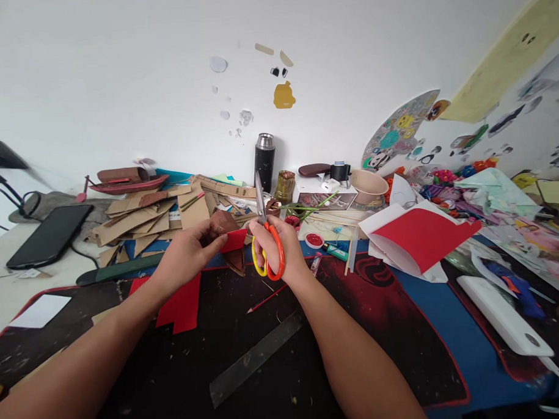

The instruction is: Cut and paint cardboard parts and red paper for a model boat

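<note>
Between the fingertips of my left hand [186, 254] is a small piece of red paper [235, 240], held above the dark mat. A brown folded piece [225, 222] shows right behind those fingers; whether they grip it too, I cannot tell. My right hand [281, 246] is closed on scissors [262, 204] with one yellow and one orange handle loop, blades pointing up and away. The scissors are just right of the red piece. Below my left wrist lies a larger cut sheet of red paper [179, 308].
On the mat [175, 384] lie a clear ruler [257, 357] and a red pencil [267, 300]. Cardboard scraps [146, 217] pile at the back left, near a phone [51, 236]. A black thermos [265, 161] stands by the wall. A red sheet [422, 238] and power bank [503, 315] are right.
</note>
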Demonstrator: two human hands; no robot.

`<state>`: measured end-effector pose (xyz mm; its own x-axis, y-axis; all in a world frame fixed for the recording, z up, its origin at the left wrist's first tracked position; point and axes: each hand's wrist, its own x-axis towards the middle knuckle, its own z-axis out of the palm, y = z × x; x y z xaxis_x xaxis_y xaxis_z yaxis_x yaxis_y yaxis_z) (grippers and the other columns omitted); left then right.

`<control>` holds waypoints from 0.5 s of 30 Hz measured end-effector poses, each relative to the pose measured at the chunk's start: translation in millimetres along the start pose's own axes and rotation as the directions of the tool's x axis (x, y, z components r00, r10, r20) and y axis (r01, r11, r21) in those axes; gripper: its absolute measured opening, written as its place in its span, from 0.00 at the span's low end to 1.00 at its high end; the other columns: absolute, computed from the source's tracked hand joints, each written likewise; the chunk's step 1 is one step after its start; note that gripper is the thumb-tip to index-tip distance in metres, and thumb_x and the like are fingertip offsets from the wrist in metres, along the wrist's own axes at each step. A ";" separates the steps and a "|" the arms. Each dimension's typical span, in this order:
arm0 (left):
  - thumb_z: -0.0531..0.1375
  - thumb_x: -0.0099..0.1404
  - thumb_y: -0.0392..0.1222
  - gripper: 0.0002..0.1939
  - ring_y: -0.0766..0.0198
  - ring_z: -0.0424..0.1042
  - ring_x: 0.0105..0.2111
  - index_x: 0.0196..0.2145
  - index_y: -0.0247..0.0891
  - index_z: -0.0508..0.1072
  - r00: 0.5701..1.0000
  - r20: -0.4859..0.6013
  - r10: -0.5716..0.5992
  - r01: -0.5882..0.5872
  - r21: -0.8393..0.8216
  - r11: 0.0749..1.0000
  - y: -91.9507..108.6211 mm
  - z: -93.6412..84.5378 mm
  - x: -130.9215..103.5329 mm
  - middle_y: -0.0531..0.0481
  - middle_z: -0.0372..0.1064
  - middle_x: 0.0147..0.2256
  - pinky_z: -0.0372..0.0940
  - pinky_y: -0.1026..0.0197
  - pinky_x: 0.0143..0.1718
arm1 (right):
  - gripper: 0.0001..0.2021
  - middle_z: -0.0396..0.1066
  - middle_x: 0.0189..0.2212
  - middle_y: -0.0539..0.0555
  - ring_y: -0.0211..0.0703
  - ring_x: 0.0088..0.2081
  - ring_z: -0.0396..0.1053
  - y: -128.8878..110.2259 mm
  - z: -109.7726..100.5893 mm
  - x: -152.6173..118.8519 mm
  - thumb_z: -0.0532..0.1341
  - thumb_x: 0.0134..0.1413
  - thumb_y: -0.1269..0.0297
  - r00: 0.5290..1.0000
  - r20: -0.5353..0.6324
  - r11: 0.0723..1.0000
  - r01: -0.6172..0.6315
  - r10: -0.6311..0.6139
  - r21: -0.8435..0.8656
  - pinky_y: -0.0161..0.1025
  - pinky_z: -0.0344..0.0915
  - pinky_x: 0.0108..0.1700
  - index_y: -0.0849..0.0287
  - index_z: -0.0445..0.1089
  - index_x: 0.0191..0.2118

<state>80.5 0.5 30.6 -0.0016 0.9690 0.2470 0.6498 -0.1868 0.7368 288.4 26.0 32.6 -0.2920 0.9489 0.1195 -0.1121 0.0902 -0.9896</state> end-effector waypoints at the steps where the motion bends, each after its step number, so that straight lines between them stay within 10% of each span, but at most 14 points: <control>1: 0.62 0.68 0.58 0.17 0.60 0.69 0.29 0.33 0.42 0.73 1.000 0.004 -0.002 0.002 0.004 1.000 -0.2 0.0 0.2 0.52 0.75 0.29 0.62 0.59 0.33 | 0.19 0.65 0.17 0.41 0.34 0.13 0.63 0.2 0.2 -0.2 0.68 0.63 0.43 1.000 0.004 1.000 0.002 -0.002 0.000 0.31 0.61 0.16 0.55 0.70 0.38; 15: 0.61 0.67 0.58 0.16 0.59 0.68 0.28 0.31 0.43 0.71 0.998 -0.057 0.005 -0.001 0.067 0.998 0.2 0.2 -0.6 0.53 0.73 0.27 0.60 0.58 0.32 | 0.20 0.65 0.17 0.40 0.34 0.13 0.63 2.8 2.8 -0.3 0.69 0.62 0.42 1.000 0.024 1.000 0.004 -0.004 0.017 0.31 0.59 0.15 0.54 0.70 0.38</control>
<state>80.8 0.0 30.5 -0.0420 0.9572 0.2862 0.6990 -0.1765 0.6930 285.5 25.1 30.1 -0.3138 0.9412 0.1254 -0.1289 0.0886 -0.9877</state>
